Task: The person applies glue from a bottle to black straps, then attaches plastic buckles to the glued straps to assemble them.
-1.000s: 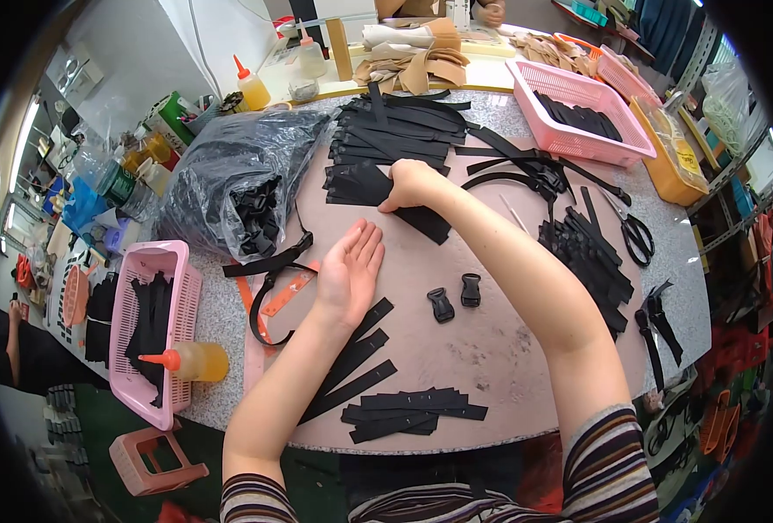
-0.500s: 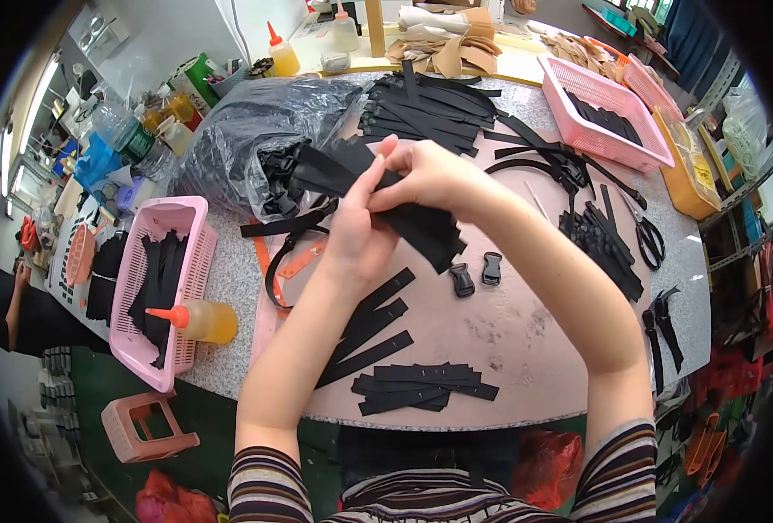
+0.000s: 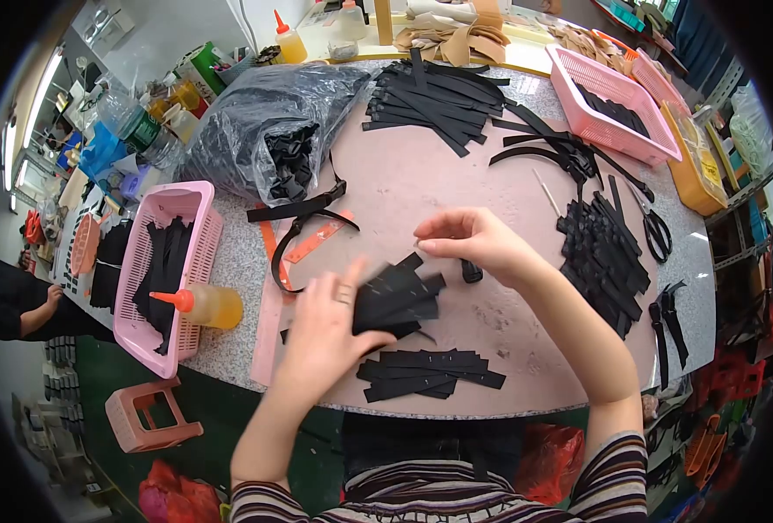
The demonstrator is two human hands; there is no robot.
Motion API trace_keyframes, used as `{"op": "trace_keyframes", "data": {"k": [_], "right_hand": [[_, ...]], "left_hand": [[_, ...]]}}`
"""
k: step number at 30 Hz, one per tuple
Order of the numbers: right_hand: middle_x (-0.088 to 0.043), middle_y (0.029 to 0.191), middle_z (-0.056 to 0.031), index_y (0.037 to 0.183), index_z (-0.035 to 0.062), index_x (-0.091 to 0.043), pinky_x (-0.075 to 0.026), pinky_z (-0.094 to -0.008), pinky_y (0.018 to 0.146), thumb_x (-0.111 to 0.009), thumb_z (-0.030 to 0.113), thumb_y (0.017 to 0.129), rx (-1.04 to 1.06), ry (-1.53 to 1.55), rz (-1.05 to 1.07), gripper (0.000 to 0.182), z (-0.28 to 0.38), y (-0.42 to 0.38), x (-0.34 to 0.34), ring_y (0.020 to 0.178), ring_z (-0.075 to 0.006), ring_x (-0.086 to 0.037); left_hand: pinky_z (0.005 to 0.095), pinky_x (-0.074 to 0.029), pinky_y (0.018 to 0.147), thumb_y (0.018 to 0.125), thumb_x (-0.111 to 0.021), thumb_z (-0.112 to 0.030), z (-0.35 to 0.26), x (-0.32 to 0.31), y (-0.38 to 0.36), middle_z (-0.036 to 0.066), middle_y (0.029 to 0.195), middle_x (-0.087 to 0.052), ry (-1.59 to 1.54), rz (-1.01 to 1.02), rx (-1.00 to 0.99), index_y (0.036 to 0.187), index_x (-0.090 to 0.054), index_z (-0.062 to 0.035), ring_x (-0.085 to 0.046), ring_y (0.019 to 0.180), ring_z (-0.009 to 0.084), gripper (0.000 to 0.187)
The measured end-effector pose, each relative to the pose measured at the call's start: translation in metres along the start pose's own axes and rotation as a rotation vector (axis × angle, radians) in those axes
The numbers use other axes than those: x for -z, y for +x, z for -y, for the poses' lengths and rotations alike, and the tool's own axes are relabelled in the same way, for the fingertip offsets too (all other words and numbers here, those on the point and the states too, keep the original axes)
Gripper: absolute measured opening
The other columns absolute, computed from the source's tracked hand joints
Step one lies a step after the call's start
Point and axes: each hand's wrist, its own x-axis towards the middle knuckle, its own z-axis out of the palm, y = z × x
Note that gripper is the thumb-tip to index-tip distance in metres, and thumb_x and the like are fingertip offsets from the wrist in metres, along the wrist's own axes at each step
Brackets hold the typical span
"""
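My left hand (image 3: 330, 331) grips a fanned bundle of short black straps (image 3: 397, 296) just above the table. My right hand (image 3: 472, 240) hovers to the right of the bundle with thumb and finger pinched together; I cannot see anything between them. A black buckle (image 3: 472, 272) lies on the table under my right palm, partly hidden. A flat stack of black straps (image 3: 430, 373) lies near the table's front edge, below both hands.
A black plastic bag of buckles (image 3: 269, 131) sits at the back left. Pink baskets stand at the left (image 3: 155, 261) and back right (image 3: 609, 87). A glue bottle (image 3: 201, 307), scissors (image 3: 657, 228) and more black strap piles (image 3: 604, 253) lie around. A pink ruler (image 3: 269, 322) lies at the left.
Both hands came down and toward me with the strap bundle. My right hand let go of it and now pinches beside it; my left hand alone holds the bundle.
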Motion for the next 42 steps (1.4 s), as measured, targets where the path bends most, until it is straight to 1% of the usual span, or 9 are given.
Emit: {"op": "trace_keyframes", "data": {"k": [6,9,14,19,24,29,33,38,42], "right_hand": [[-0.070,0.102,-0.0064,0.108,0.0013,-0.069,-0.048,-0.0252,0.088,-0.075,0.020,0.086,-0.045,-0.061,-0.022,0.029,0.004,-0.026,-0.006,0.096,-0.0117,-0.065],[-0.070,0.099,-0.0062,0.106,0.0015,-0.069,-0.048,-0.0254,0.087,-0.074,0.022,0.088,-0.008,-0.018,-0.019,0.028,0.007,-0.017,-0.013,0.094,-0.0116,-0.065],[-0.070,0.096,-0.0069,0.106,-0.0009,-0.068,-0.049,-0.0265,0.087,-0.069,0.026,0.093,0.085,0.090,0.041,0.030,0.002,-0.010,-0.034,0.092,-0.0123,-0.065],[-0.065,0.118,-0.0112,0.127,-0.0029,-0.058,-0.045,-0.0305,0.099,-0.058,0.030,0.099,0.193,0.194,0.015,0.043,0.022,-0.020,-0.054,0.112,-0.0166,-0.060],[-0.058,0.131,-0.0123,0.139,-0.0033,-0.046,-0.038,-0.0377,0.108,-0.045,0.032,0.105,0.406,0.656,-0.047,0.049,0.054,0.002,-0.081,0.127,-0.0212,-0.050],[-0.060,0.125,-0.0216,0.124,-0.0007,-0.049,-0.043,-0.0404,0.106,-0.040,0.031,0.106,0.279,0.947,-0.171,0.038,0.061,-0.028,-0.050,0.119,-0.0304,-0.058],[-0.066,0.113,-0.0174,0.122,0.0004,-0.050,-0.047,-0.0411,0.100,-0.042,0.031,0.105,0.233,1.021,-0.209,0.036,0.040,-0.048,-0.035,0.108,-0.0277,-0.063],[-0.063,0.119,-0.0160,0.127,0.0010,-0.051,-0.043,-0.0405,0.105,-0.046,0.031,0.103,0.167,1.036,-0.097,0.038,0.019,-0.065,-0.053,0.114,-0.0266,-0.059],[-0.058,0.127,-0.0152,0.134,0.0015,-0.045,-0.040,-0.0397,0.108,-0.047,0.039,0.103,0.165,1.146,-0.076,0.049,0.039,-0.076,-0.062,0.122,-0.0257,-0.053]], "left_hand": [[0.0409,-0.040,0.098,0.058,-0.089,-0.046,0.025,0.019,0.017,0.013,0.114,-0.054,-0.166,-0.040,-0.066,0.132,-0.056,-0.0060,-0.051,0.110,0.0316,0.091],[0.0402,-0.046,0.090,0.076,-0.078,-0.020,0.059,0.018,0.075,0.013,0.106,-0.060,-0.057,-0.352,-0.111,0.115,-0.065,-0.0023,-0.059,0.101,0.0294,0.045],[0.0423,-0.046,0.086,0.081,-0.072,-0.015,0.093,0.012,0.127,0.012,0.095,-0.062,0.190,-0.352,-0.148,0.098,-0.071,-0.0014,-0.059,0.093,0.0335,0.022],[0.0225,-0.048,0.071,0.095,-0.065,-0.013,0.043,0.061,0.099,0.001,0.088,-0.066,-0.750,-0.285,-0.003,0.109,-0.066,0.0028,-0.058,0.079,0.0056,0.021],[0.0213,-0.047,0.069,0.094,-0.067,-0.019,0.011,0.054,0.090,0.001,0.085,-0.068,-0.883,-0.024,-0.104,0.104,-0.068,0.0018,-0.059,0.075,0.0044,0.023],[0.0353,-0.050,0.073,0.087,-0.071,-0.027,0.075,0.045,0.079,0.012,0.086,-0.068,0.094,-0.339,0.109,0.094,-0.068,-0.0005,-0.066,0.080,0.0242,0.027],[0.0463,-0.050,0.077,0.082,-0.070,-0.024,0.122,0.002,0.067,0.021,0.089,-0.066,0.205,-0.213,0.177,0.088,-0.066,0.0016,-0.064,0.088,0.0399,0.027],[0.0376,-0.051,0.068,0.088,-0.065,-0.015,0.015,0.042,0.081,0.014,0.084,-0.068,0.145,-0.479,0.086,0.090,-0.067,-0.0029,-0.068,0.078,0.0286,0.012],[0.0389,-0.046,0.062,0.088,-0.064,-0.009,-0.080,0.041,0.078,0.009,0.083,-0.063,0.481,-0.628,-0.333,0.096,-0.064,-0.0058,-0.059,0.066,0.0281,0.008]]}}
